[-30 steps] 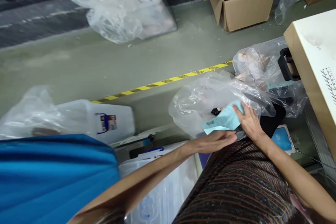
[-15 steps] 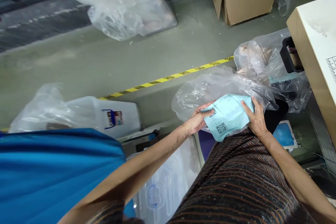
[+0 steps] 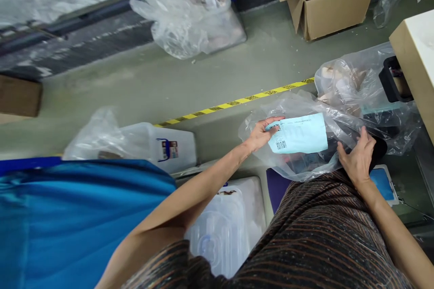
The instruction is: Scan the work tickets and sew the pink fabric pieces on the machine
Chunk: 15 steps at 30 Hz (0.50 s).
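Between the thumb and fingers of my left hand (image 3: 261,135) is the left end of a light blue paper slip (image 3: 301,134), printed with QR codes and small text. The slip is spread out flat above a clear plastic bag (image 3: 310,171) on my lap. Dark things show dimly through the bag; I cannot make out what they are. My right hand (image 3: 358,156) rests against the right side of the bag, with thumb and fingers apart and no slip in it.
Another clear bag with beige pieces (image 3: 339,83) stands at the right, by a black bin (image 3: 389,79) and a white-topped table (image 3: 415,49). Lidded plastic boxes (image 3: 220,226) stand at my left. A cardboard box (image 3: 335,16) lies across the yellow-black floor tape (image 3: 237,101).
The blue slip, creased and held by both hands half a second ago, is now flat in my left hand alone. My right hand has let go of it and moved right onto the bag.
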Available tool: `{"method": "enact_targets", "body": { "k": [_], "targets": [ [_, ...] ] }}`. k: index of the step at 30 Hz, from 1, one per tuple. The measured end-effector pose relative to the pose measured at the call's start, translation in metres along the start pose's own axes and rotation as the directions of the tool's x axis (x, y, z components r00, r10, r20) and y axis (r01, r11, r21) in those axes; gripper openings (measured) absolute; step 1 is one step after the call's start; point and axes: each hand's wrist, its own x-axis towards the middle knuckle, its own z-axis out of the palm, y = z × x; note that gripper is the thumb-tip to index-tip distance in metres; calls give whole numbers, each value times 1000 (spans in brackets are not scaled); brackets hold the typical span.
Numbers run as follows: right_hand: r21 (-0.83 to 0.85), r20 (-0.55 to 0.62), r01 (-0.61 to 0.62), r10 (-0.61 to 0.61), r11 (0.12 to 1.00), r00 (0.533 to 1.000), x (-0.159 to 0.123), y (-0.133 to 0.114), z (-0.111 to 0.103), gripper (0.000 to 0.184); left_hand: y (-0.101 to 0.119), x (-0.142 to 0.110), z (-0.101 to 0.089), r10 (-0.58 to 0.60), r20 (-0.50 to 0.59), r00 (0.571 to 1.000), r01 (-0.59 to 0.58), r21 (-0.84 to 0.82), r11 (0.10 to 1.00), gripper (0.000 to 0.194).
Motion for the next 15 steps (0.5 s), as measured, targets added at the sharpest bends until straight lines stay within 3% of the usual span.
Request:
{"method": "enact_targets", "body": {
  "k": [3,7,10,12,15],
  "targets": [
    [85,149,-117,103,990,983,2,5,2,63,3,3,-2,22,24,999,-23,41,999,52],
    [48,232,-227,210,973,950,10,3,-4,48,3,5,-5,31,40,999,-34,76,997,48],
    [177,305,-336,273,925,912,22,-9,-11,37,0,11,-7,14,46,999,-18,86,996,43],
    [366,401,-488,339,792,851,31,-22,-12,27,-4,18,-5,-17,67,998,11,89,996,35],
    [524,602,-712,388,467,698,40,-53,-10,16,-15,23,5,-78,115,990,70,66,995,19]
  ]
}}
